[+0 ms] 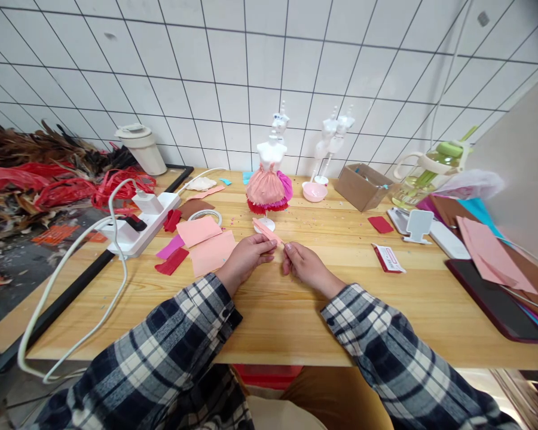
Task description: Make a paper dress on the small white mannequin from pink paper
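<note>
Between my hands, over the middle of the table, is a narrow pink crepe paper strip (265, 229). My left hand (250, 258) is closed on it, fingers pinching its near part. My right hand (303, 263) is closed at the strip's near end, thumb against the curled fingers; the tip there is hidden. Just beyond stands a small white mannequin (271, 153) in a gathered pink paper skirt (265, 190) with magenta and red layers, on a round white base (264, 226). Left of my left hand lie pink paper pieces (213, 253), with red paper (172, 261) beside them.
A white power strip (150, 230) with looping cables lies at left, near a tape roll (206, 215). At the back are a pink bowl (314, 192), more mannequins (336, 134) and a cardboard box (363, 186). A phone (488, 298), small packet (388, 258) and bottle (419, 185) stand or lie right.
</note>
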Action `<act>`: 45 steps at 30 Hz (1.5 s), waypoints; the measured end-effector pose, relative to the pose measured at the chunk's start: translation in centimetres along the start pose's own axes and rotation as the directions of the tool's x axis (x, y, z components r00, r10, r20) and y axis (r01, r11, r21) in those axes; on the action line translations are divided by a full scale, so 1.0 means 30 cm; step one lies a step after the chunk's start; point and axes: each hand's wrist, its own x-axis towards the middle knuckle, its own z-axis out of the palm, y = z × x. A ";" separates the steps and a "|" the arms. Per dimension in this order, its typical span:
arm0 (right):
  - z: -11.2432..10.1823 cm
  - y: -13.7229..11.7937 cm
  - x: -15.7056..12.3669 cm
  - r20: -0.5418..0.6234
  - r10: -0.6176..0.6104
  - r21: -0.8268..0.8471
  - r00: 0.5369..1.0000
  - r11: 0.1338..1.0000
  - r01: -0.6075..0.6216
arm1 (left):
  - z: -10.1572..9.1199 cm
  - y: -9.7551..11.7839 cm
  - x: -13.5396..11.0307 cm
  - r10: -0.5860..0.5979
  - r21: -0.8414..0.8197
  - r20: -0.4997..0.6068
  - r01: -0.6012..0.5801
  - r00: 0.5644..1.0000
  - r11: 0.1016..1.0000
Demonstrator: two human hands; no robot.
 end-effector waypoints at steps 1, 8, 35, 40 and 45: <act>0.001 0.002 0.001 -0.001 0.002 0.010 1.000 1.000 -0.002 | 0.000 0.000 0.000 0.001 0.001 0.000 -0.001 1.000 1.000; 0.001 -0.001 0.001 -0.005 0.004 0.051 1.000 0.999 -0.004 | -0.003 -0.002 0.004 0.006 0.008 0.003 -0.006 1.000 1.000; 0.010 -0.008 -0.002 -0.002 0.060 0.139 0.998 0.988 -0.059 | 0.001 0.003 -0.001 0.010 0.001 0.002 -0.010 1.000 1.000; 0.008 0.004 0.002 0.002 0.037 0.108 0.999 0.994 -0.037 | -0.001 -0.001 0.002 0.007 0.001 0.005 -0.007 1.000 1.000; 0.003 0.009 0.005 0.008 0.022 0.054 1.000 0.998 -0.022 | 0.000 0.000 0.000 0.006 0.005 0.001 -0.006 1.000 1.000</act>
